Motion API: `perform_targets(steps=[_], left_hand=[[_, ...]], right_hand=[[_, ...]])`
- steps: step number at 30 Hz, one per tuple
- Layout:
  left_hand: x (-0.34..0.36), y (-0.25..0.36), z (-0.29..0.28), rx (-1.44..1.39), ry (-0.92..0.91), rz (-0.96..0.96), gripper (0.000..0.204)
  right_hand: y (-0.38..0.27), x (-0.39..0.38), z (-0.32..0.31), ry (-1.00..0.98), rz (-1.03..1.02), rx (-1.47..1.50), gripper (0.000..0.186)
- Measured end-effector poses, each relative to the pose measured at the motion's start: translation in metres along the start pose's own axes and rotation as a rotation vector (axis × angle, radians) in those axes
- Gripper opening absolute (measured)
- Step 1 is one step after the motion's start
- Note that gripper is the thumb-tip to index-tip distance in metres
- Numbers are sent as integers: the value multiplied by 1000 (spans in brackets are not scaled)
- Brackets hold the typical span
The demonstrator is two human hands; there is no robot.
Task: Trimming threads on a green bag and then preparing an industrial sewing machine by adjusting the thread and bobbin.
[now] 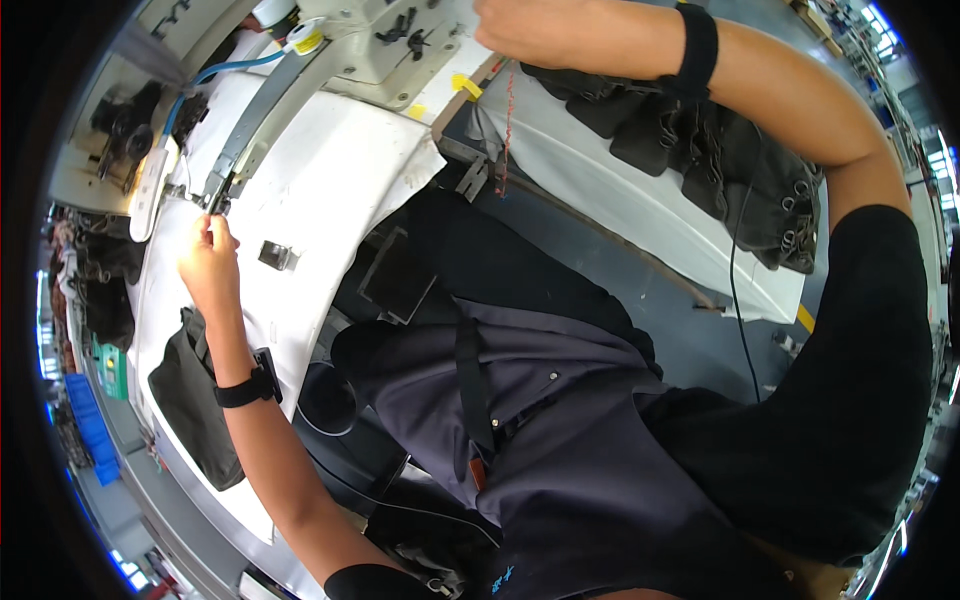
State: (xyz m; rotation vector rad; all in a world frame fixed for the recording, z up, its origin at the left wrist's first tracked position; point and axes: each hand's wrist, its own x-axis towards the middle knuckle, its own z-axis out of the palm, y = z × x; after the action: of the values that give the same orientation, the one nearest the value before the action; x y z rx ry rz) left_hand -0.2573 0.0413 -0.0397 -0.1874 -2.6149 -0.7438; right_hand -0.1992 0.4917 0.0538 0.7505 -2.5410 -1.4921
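Observation:
My left hand point(210, 260) is at the needle area of a sewing machine point(270, 110) on the left. Its fingers are pinched together just below the presser foot point(217, 190), and a small dark piece shows at the fingertips, too small to name. My right hand point(515, 28) is at the top edge, beside the right end of the machine; its fingers are cut off by the frame. On the white table top point(310, 170), a small dark metal-like piece point(274, 255) lies right of my left hand. A dark green cloth piece point(195, 400) lies under my left forearm.
A white-covered side surface point(640, 190) on the right carries a row of dark cloth pieces with metal rings point(720, 170). A black cable point(737, 270) hangs over its edge. Blue bins point(92, 430) stand at far left. A blue hose point(235, 67) crosses the machine.

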Motion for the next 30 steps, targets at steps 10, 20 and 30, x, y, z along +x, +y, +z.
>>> perform_targets(steps=[10,20,30], left_hand=[[-28,-4,-28,-79,-132,-177,29],[-124,45,-81,-140,-22,-373,27],[-171,106,-59,-430,14,-281,25]], right_hand=[[-21,15,18,89,-133,97,16],[-97,19,79,116,-258,293,13],[-192,52,145,192,-276,511,11]])
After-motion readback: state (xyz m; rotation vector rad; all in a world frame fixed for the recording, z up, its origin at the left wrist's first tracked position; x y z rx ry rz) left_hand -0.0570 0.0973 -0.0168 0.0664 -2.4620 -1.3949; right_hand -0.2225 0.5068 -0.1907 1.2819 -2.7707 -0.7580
